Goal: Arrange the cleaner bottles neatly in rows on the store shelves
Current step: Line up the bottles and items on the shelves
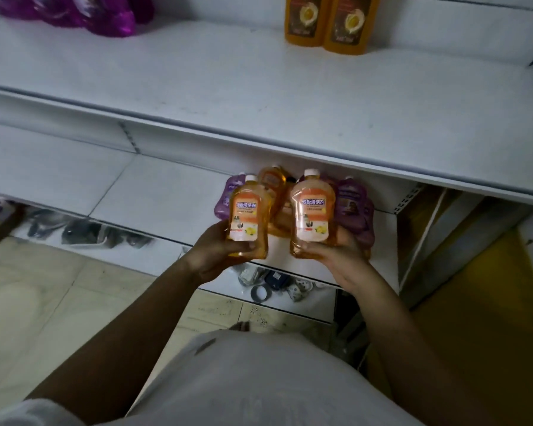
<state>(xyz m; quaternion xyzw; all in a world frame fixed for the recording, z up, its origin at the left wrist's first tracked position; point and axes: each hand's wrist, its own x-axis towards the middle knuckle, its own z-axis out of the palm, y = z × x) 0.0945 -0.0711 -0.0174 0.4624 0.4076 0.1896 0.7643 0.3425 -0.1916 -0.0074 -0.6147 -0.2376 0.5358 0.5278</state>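
Risks first:
- Both hands are loaded, so nothing is free to catch a slip. Each bottle is gripped low near its base with most of the body above the grip. It probably gets tippy if a wrist rolls.
- The upper shelf [259,93] overhangs the work area. Lifting straight up from here could clip a cap on its front edge, so pull back before going up.
- The pile [273,179] on the lower shelf [154,192] is loose, purple and orange mixed, with bottles leaning on each other. The right hand sits right against the purple ones, so a nudge could topple them.
- Row mix-up: the orange pair [330,23] stands at the back of the upper shelf and the purple bottles [105,16] at its far left. The held ones look like they belong with the orange.

Hands:
- Left hand [216,250]: fingers curled round the lower part of the left bottle [248,216], thumb across the front near the base.
- Right hand [336,250]: same wrap on the right bottle [313,213].
- Both bottles are orange, roughly upright, white caps up and labels facing the camera. They are side by side with a gap between them, just in front of the pile, above the lower shelf.
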